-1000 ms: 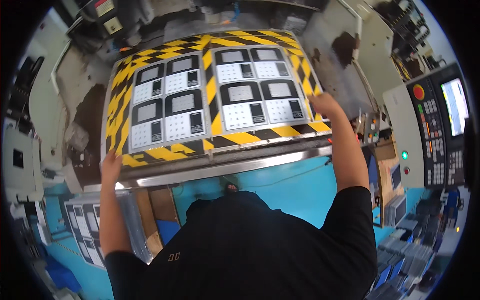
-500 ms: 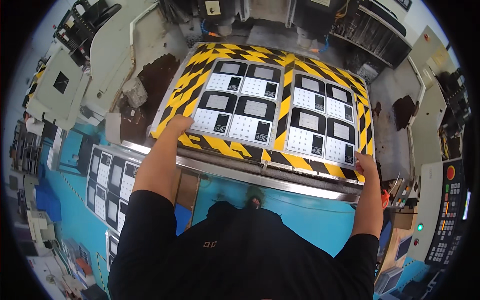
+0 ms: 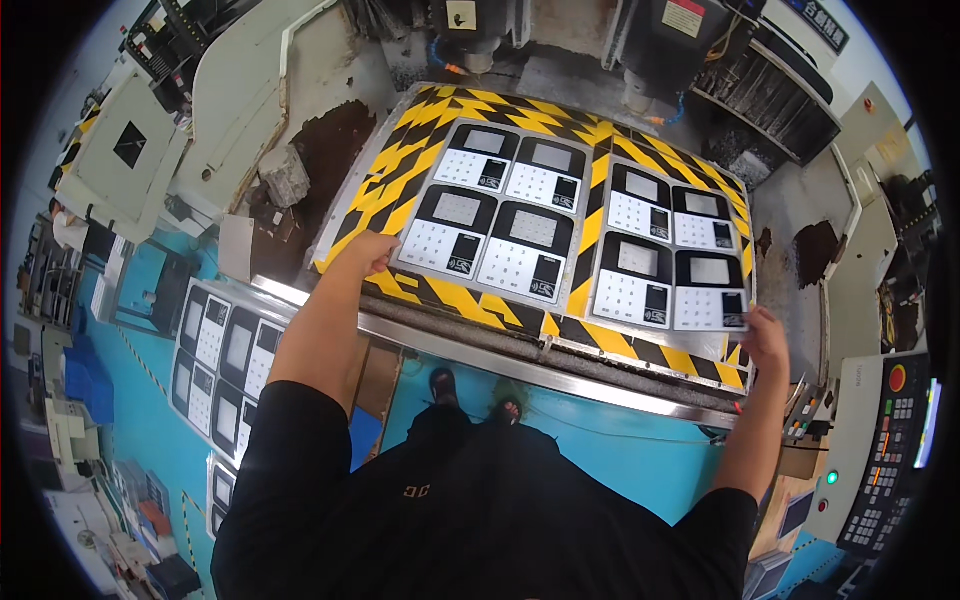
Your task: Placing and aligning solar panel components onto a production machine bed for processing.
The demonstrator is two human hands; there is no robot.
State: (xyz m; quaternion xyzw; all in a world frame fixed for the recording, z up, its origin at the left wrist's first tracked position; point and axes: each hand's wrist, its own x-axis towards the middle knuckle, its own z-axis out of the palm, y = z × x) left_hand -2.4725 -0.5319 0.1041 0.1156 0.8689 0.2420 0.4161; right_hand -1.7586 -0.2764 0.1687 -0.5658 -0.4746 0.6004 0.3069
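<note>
Two thin sheets printed with black-and-white keypad panels lie side by side on a bed edged in yellow and black striped tape (image 3: 588,270). My left hand (image 3: 372,252) is closed at the near left corner of the left keypad panel sheet (image 3: 490,238); the fingertips are partly hidden, but they seem to pinch its edge. At the near right corner of the right keypad panel sheet (image 3: 672,240), my right hand (image 3: 765,335) pinches the edge between thumb and fingers. That corner is bent up off the bed, while the sheet's far left part lies lower.
A metal rail (image 3: 460,362) runs along the bed's near edge. Dark machine heads with blue hoses (image 3: 682,108) hang behind it. A control panel (image 3: 880,460) stands at the right. More panel sheets (image 3: 222,370) lie at the lower left, above a blue floor (image 3: 580,430).
My right hand has moved up and outward, raising the near right corner of the right sheet. My left hand keeps its place at the left sheet's corner. The whole view has shifted slightly.
</note>
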